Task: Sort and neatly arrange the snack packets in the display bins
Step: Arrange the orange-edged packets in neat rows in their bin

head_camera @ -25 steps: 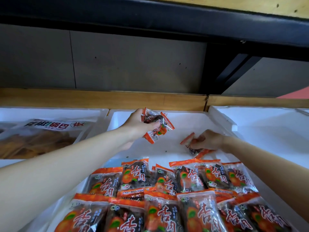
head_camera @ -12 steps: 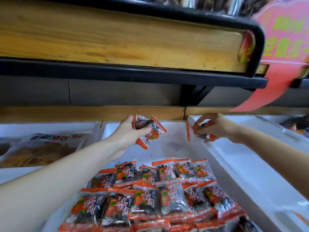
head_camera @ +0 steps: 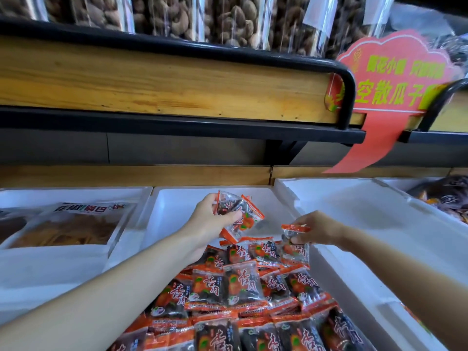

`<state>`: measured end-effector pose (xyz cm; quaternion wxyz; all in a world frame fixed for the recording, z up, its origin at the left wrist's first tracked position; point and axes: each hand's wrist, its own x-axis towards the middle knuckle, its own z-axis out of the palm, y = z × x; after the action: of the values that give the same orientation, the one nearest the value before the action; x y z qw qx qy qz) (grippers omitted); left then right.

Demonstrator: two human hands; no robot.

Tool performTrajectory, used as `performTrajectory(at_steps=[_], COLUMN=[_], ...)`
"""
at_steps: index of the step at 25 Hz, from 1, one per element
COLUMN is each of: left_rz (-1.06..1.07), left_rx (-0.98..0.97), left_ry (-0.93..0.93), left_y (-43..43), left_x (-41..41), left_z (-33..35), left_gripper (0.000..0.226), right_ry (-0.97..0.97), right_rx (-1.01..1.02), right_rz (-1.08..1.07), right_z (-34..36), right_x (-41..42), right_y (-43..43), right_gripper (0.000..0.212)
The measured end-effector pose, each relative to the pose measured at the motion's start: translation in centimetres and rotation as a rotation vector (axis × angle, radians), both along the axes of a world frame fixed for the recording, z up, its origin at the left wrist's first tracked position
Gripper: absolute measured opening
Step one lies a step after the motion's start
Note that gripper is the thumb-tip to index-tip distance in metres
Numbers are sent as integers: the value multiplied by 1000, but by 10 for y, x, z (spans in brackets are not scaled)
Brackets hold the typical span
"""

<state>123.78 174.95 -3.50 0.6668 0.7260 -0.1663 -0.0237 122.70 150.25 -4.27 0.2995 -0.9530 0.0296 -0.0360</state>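
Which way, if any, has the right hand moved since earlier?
Yes. The right hand moved nearer, from the back of the white foam bin to the rear orange-and-black snack packets.

Single head cam, wide-angle, close over the bins [head_camera: 174, 198], facing forward and a bit down at the shelving: bins fill the lower half, packets [head_camera: 240, 285] sit nearest at bottom centre, wooden shelf [head_camera: 152, 79] and nut jars [head_camera: 228, 19] run across the top edge.

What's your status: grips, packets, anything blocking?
Left grip holds a small bunch of packets over the middle bin. Right grip pinches one packet at the back row. Nothing blocking.
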Motion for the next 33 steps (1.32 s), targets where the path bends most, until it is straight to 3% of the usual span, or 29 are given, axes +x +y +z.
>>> performTrajectory(at_steps=[2, 5, 10, 18, 22, 25, 27, 31, 33], left_rz=[-2, 4, 3, -39, -24, -10, 18, 27, 19], left_rx=[9, 28, 40, 7, -34, -78, -99, -171, -239], left_ry=[1, 3, 27, 71, 99, 111, 118, 131, 162], left_y=[-2, -2, -7, -11, -11, -7, -5, -3, -2], left_x=[-4, -5, -7, -13, -20, -29, -35, -51, -60], left_z=[0, -1, -5, -12, -11, -10, -10, -10, -11], left_gripper=[36, 37, 38, 36, 36, 32, 30, 24, 23], right_ry=[-41, -113, -182, -40, -120, -437, -572, -446, -387], right_rx=[165, 392, 347, 371, 338, 293, 346, 440, 507], right_rz=[-62, -137, -212, -162, -160, -217, -146, 124, 132], right_z=[-7, -21, -44, -40, -44, -36, -22, -8, -5], right_x=[2, 2, 9, 3, 2, -10, -28, -63, -71], right_y=[1, 11, 29, 39, 38, 44, 58, 96, 105], right_gripper=[46, 44, 33, 54, 62, 47, 35, 21, 15])
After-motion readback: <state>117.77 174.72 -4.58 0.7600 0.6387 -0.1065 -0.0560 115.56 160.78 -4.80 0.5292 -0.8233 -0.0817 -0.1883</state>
